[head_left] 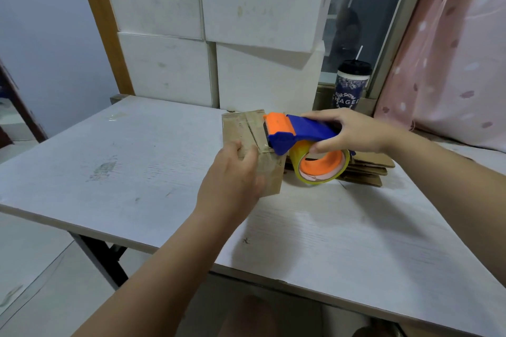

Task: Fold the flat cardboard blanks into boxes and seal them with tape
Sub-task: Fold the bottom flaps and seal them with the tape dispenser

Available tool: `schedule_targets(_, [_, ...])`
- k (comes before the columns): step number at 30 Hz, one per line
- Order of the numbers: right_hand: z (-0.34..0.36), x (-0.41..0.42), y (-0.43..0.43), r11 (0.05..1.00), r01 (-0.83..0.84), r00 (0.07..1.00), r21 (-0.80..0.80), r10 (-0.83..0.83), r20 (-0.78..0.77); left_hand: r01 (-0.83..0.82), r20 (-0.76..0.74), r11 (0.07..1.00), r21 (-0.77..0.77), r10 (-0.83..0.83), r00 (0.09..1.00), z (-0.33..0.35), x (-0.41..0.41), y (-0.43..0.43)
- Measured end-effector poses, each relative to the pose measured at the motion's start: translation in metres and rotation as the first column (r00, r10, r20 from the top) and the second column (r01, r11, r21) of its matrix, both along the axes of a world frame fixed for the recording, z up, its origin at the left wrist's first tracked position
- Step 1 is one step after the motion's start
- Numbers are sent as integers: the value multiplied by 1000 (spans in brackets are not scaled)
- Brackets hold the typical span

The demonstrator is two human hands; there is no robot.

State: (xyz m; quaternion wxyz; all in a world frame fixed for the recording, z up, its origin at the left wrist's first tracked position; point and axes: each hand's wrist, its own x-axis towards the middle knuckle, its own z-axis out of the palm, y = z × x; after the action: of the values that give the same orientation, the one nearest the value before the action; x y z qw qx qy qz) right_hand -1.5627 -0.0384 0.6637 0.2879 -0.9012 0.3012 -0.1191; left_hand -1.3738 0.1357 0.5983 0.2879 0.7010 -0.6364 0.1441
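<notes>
Nearest, left hand (232,180): clasps the box (241,128) at its near corner. Just right, right hand (353,131): grips the tape dispenser (301,131), blade (266,130) on the box's near top edge; seam (253,133) runs away from both hands. Beyond the right hand: flat blanks (377,165), stacked.

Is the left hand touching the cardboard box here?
Touching. The head view shows the left hand with fingers wrapped over the cardboard box at its near top edge, no gap; the right hand holds the tape dispenser.
</notes>
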Motion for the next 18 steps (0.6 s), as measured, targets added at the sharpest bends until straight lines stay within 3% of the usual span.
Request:
schedule_targets(3, [2, 1, 2, 1000, 7, 1000, -19, -7, -23, -30, -5, 997, -77, 29, 1000, -1, -8, -12])
schedule_targets(8, [6, 3, 3, 993, 27, 997, -117, -36, -75, -34, -2, 999, 4, 34, 999, -3, -13, -15])
schedule_targets(11, [8, 4, 5, 990, 32, 994, -139, -45, -97, -6, 51, 999, -33, 8, 999, -7, -13, -14])
schedule_targets(15, [11, 4, 7, 986, 39, 992, -164, -58, -113, -39, -12, 999, 7, 39, 999, -7, -14, -16])
schedule_targets(18, [14, 4, 9, 979, 32, 991, -202, -58, -123, -40, -27, 998, -55, 38, 999, -6, -12, -21])
